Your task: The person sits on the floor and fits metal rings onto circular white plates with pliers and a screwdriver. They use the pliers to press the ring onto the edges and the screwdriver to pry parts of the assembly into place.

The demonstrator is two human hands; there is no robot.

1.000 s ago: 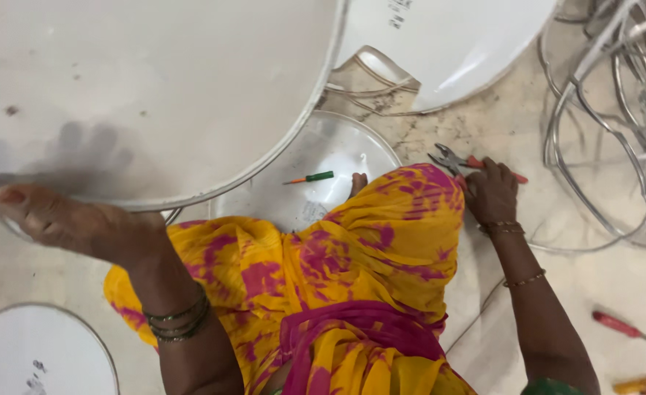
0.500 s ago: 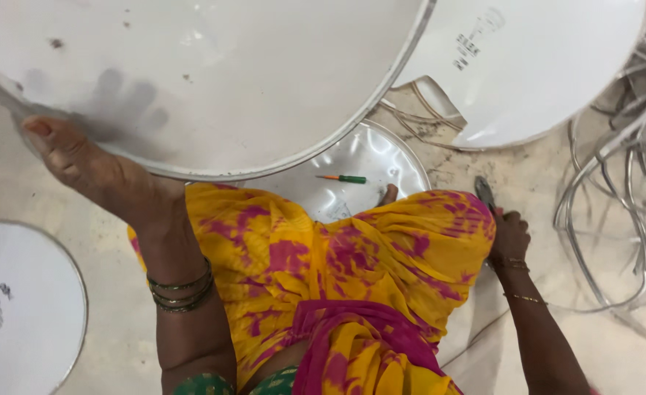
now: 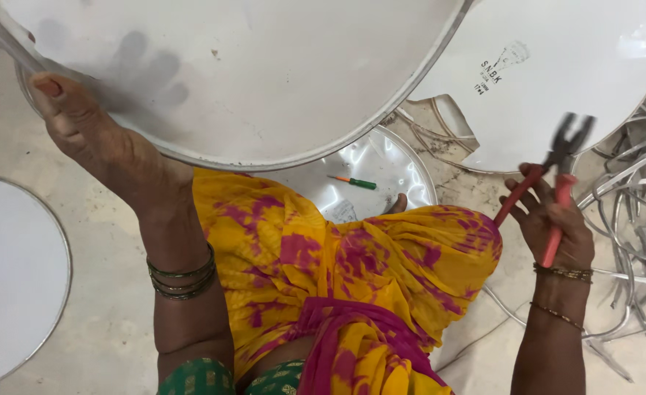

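Observation:
My left hand [image 3: 92, 135] grips the rim of a large round translucent white panel [image 3: 264, 66] with a metal rim, held up over my lap; my fingers show through it as a shadow. My right hand [image 3: 553, 223] holds red-handled pliers [image 3: 557, 172] raised, jaws open and pointing up, beside my right knee. I sit in yellow and pink cloth [image 3: 352, 271]. A shiny round metal disc [image 3: 370, 175] lies on the floor ahead of my knees, with a small green and orange screwdriver [image 3: 354, 181] on it.
Another white round panel [image 3: 579, 80] lies at the upper right. A third round white panel [image 3: 12, 278] lies at the left on the floor. A tangle of bent metal strips [image 3: 634, 219] covers the right side.
My right hand has picked the pliers up off the floor by my knee and lifted them, jaws up. The big panel in my left hand has shifted right and closer.

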